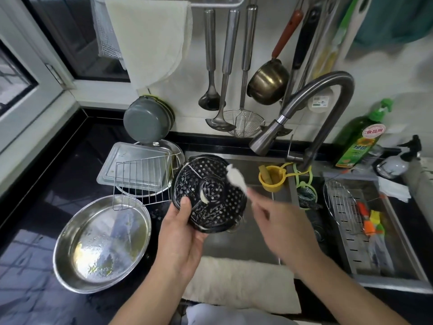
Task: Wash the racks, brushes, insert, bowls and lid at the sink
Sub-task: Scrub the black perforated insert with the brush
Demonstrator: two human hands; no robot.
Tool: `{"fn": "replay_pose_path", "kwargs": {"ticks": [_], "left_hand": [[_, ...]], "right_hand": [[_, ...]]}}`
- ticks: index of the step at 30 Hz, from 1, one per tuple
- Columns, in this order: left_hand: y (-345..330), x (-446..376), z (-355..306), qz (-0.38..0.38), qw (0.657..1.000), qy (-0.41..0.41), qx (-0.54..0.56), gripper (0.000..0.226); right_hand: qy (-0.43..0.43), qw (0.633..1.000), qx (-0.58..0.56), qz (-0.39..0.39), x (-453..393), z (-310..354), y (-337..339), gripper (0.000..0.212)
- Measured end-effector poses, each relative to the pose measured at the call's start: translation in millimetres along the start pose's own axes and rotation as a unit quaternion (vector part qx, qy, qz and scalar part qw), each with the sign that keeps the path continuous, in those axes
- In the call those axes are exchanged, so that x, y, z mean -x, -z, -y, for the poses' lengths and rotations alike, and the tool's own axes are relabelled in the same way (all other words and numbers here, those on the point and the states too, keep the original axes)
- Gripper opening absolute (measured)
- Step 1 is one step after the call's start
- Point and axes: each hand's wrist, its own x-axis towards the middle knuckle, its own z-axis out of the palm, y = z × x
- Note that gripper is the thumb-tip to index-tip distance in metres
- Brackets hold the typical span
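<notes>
My left hand (181,228) grips a round black perforated insert (208,192) at its lower left rim and tilts it over the sink (257,231). My right hand (278,221), blurred by motion, holds a brush with a white head (235,178) against the insert's upper right part. A wire rack (143,181) leans over a rectangular metal tray (131,165) on the left counter. A large steel bowl (103,242) stands in front of it. Another wire rack (339,202) and several coloured brushes (371,221) lie in the right drain basket.
A curved faucet (304,109) arches over the sink. A yellow strainer cup (273,178) hangs at the sink's back. A green soap bottle (360,139) and a spray bottle (398,160) stand at the right. Ladles and a small pot (267,83) hang on the wall. Grey bowls (146,119) lean behind the tray.
</notes>
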Motion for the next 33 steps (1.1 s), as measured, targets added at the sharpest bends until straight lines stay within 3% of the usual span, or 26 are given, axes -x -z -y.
{"fn": "replay_pose_path", "kwargs": {"ticks": [2,5,9,13,16,18,21,23,26,30,33], "left_hand": [[4,3,3,0.003,1.0,-0.003,-0.018,0.033],[12,2,1,-0.005,1.0,0.001,-0.022,0.032],[18,4,5,0.004,0.998,0.031,-0.055,0.033],[25,2,8,0.014,0.996,0.071,-0.047,0.037],[34,-1,5,0.021,0.995,0.073,-0.058,0.042],[41,-3,0,0.022,0.995,0.082,-0.05,0.047],[51,-13,-15,0.03,0.993,0.115,-0.006,0.067],[58,-22,-22,0.022,0.992,0.124,0.032,0.072],[70,-32,-25,-0.029,0.991,0.099,0.08,0.066],[86,-49,-23,-0.086,0.99,0.083,0.071,0.041],[105,-73,-31,-0.133,0.988,0.072,0.032,0.035]], "right_hand": [[-0.009,1.0,0.002,-0.002,-5,1,3,0.037],[0.046,0.997,-0.009,0.068,6,16,-4,0.038],[-0.009,0.999,-0.005,0.035,-17,4,-5,0.036],[0.096,0.986,0.007,0.136,6,35,-26,0.038],[0.05,0.994,0.019,0.092,-20,27,-24,0.037],[0.064,0.993,0.015,0.096,-19,30,-26,0.038],[0.131,0.977,-0.009,0.17,11,48,-44,0.04],[0.131,0.978,0.017,0.16,13,43,-53,0.043],[0.107,0.983,0.068,0.134,8,34,-61,0.045],[0.131,0.972,0.063,0.186,17,60,-85,0.048],[0.027,0.988,0.051,0.143,-10,45,-93,0.039]]}}
